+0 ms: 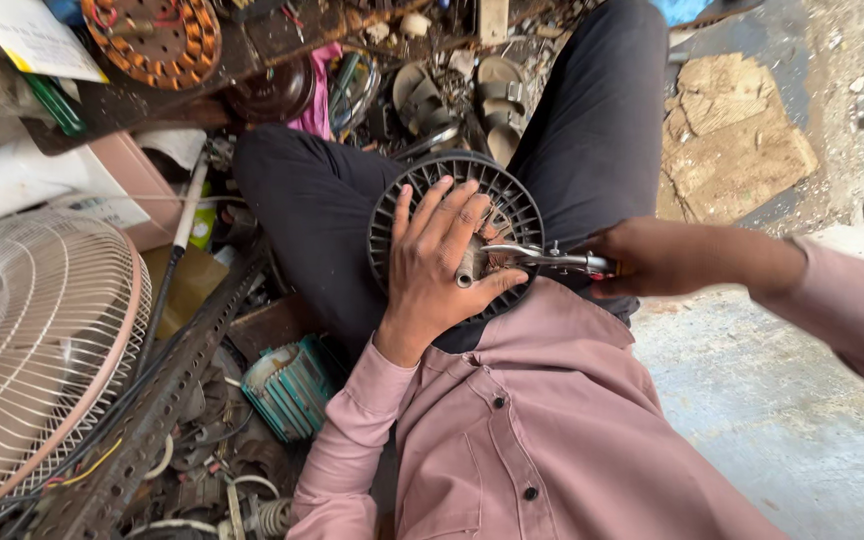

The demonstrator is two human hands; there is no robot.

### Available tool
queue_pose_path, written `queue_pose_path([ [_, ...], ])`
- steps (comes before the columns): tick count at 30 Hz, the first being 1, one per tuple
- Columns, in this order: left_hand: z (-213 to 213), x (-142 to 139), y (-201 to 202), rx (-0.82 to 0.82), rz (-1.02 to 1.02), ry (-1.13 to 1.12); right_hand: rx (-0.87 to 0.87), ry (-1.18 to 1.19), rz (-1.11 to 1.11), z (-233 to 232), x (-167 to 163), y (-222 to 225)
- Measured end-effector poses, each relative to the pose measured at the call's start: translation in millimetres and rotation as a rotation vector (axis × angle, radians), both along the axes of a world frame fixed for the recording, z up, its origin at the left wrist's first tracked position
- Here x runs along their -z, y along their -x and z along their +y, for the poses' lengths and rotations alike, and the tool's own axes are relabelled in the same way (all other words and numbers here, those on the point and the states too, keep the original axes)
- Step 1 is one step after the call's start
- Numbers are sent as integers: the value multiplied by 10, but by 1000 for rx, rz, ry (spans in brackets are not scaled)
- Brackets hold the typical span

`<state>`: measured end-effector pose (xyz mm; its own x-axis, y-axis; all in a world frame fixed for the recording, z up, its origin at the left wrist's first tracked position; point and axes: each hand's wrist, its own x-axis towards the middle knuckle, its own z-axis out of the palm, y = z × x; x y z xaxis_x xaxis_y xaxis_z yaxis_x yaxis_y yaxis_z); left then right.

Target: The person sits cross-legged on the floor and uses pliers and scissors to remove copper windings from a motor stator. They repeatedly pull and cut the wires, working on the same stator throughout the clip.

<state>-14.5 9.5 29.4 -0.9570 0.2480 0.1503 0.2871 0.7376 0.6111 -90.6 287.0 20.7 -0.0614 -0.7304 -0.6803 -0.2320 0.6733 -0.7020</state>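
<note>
A round dark fan motor housing (pixel 422 185) with radial slots rests on my lap, between my legs in dark trousers. My left hand (pixel 439 262) lies flat on top of it, fingers spread toward the far rim, thumb beside a short metal shaft at the centre. My right hand (pixel 652 258) comes in from the right and grips the handles of metal pliers (pixel 542 257). The pliers' jaws reach the shaft under my left hand's thumb.
A pale fan grille (pixel 42 340) stands at the left. A slotted metal angle bar (pixel 167 390) runs diagonally beside it. A teal motor (pixel 287 385) lies by my left elbow. A copper-wound stator (pixel 152 38), sandals (pixel 462 95) and scrap lie beyond. Concrete floor (pixel 772 400) at right.
</note>
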Motion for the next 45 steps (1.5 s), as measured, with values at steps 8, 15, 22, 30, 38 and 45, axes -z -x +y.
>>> queue_pose_path([
  [8, -47, 74, -60, 44, -71, -58, 36, -288, 471, -239, -448, -708],
  [15, -14, 73, -78, 21, -67, -61, 258, 56, 321, -74, -473, -465],
  [22, 10, 84, -59, 4, -18, -75, 307, 141, 241, 17, -334, -230],
  [30, -8, 116, -101, 0, -22, -84, 290, 157, 155, 126, -180, -297],
  [38, 15, 143, -95, -13, 31, -90, 194, 176, -265, 253, 182, -112],
  [45, 18, 145, -101, -15, 46, -115, 120, 36, -501, 240, 364, 75],
])
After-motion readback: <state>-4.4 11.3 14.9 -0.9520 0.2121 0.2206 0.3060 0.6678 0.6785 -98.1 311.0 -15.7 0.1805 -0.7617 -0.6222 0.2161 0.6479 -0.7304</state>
